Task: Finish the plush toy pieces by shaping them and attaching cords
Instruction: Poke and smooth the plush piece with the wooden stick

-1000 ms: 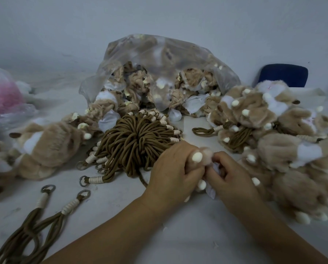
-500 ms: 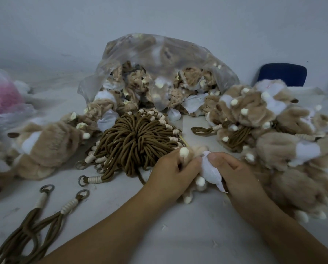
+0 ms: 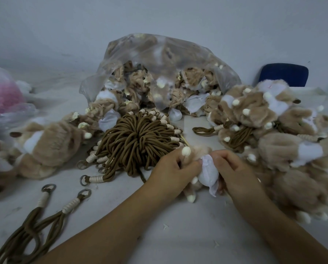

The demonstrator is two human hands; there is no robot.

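A small tan and white plush piece (image 3: pixel 207 172) with cream tips lies between my hands on the white table (image 3: pixel 178 235). My left hand (image 3: pixel 170 172) grips its tan side, a cream tip poking up above the fingers. My right hand (image 3: pixel 233 168) pinches the white part from the right. A big bundle of brown cords (image 3: pixel 138 140) with cream wrappings and metal rings lies just behind my left hand. Two loose brown cords (image 3: pixel 45 212) lie at the lower left.
A clear plastic bag (image 3: pixel 159 69) full of unshaped plush pieces lies at the back. Piles of shaped plush toys sit at the right (image 3: pixel 283 140) and left (image 3: pixel 45 147). A pink-filled bag (image 3: pixel 1 98) is far left, a blue chair back (image 3: pixel 285 74) behind the table.
The plush piece has been turned in my hands, so its white part now faces me. Both hands dropped slightly toward the table and stayed together.
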